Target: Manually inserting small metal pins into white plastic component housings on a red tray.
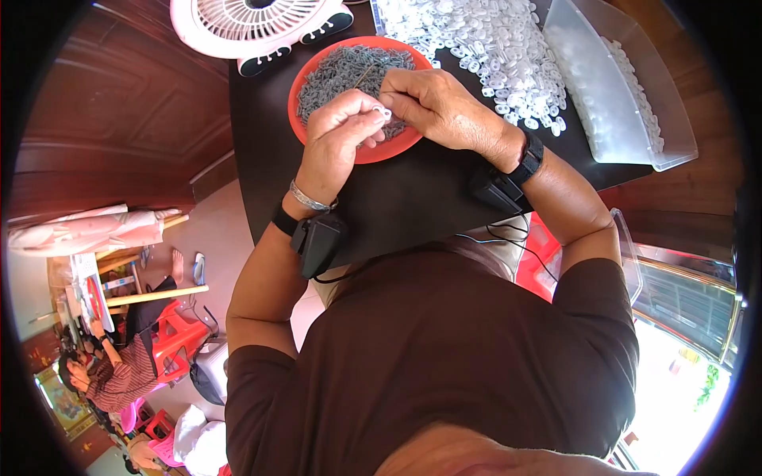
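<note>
Brown-shirted torso nearest the camera, both forearms reaching up over a dark desk [413, 198], each wrist carrying a black strapped unit with cables; left wrist also has a silver bracelet [309, 198], right wrist a black watch [528, 159]. Left hand [337, 139] has its fingers [367, 107] pressed together in a pinch on a small white plastic ring piece [385, 113], held just above the near edge of the red plate [381, 147]. Right hand [436, 103] meets it from the other side, its fingers curled and closed tight toward the same piece; whether they actually grip it or something thin against it I cannot tell, too small. Piece looks light, stiff, smooth plastic, likely slippery and easy to drop, so best taken by its rim between thumb and forefinger tip, as the left hand does. It sits between the two hands' fingertips, touching the left ones, over the plate. Plate is heaped with small grey ring parts [341, 67]. Beyond on the right a big loose pile of white plastic pieces [492, 47] spreads on the desk, just beside a clear plastic bin [627, 103] holding more white parts. Farthest, a pink-and-white desk fan [254, 24]. Off left, another person sits lower down by red stools
</note>
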### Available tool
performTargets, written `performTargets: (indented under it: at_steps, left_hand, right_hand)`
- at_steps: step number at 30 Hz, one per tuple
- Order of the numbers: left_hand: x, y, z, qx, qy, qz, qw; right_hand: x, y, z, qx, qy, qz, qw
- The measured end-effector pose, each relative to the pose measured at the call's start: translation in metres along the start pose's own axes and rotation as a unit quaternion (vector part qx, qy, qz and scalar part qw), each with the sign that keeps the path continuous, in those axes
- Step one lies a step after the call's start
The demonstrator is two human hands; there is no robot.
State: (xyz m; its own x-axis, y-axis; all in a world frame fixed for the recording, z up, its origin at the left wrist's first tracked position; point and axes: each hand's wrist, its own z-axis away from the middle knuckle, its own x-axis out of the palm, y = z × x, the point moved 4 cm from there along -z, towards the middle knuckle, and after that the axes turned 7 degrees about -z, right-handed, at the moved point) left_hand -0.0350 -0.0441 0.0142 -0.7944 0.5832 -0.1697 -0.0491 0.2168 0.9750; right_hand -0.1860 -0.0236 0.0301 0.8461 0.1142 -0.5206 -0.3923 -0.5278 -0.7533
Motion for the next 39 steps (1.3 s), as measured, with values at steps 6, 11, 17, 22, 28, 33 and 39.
performTargets:
  at_steps: [6,11,17,22,28,33,39]
  left_hand:
    - [-0.004,-0.005,-0.002,-0.055,-0.001,0.112,0.992]
    - [-0.007,-0.01,-0.002,-0.074,0.013,0.188,0.979]
    - [-0.01,-0.003,-0.001,-0.085,0.041,0.07,0.993]
    - [-0.002,-0.001,0.0,-0.056,0.033,-0.04,0.997]
    - [0.0,-0.001,0.001,-0.031,0.025,-0.078,0.996]
    - [0.002,-0.001,0.002,-0.032,0.025,-0.081,0.996]
    - [0.002,0.001,0.003,-0.039,0.034,-0.059,0.997]
  right_hand:
    - [-0.001,0.0,-0.001,0.039,-0.011,-0.055,0.998]
    - [0.0,0.001,-0.002,0.041,-0.005,-0.082,0.996]
    - [-0.008,0.001,-0.001,0.075,0.01,-0.095,0.993]
    - [-0.012,-0.002,-0.002,0.081,0.007,-0.059,0.995]
    - [-0.01,0.0,-0.002,0.068,0.002,-0.098,0.993]
    - [-0.003,0.0,0.0,0.073,-0.022,-0.117,0.99]
    - [-0.007,-0.004,-0.002,0.08,0.0,-0.118,0.99]
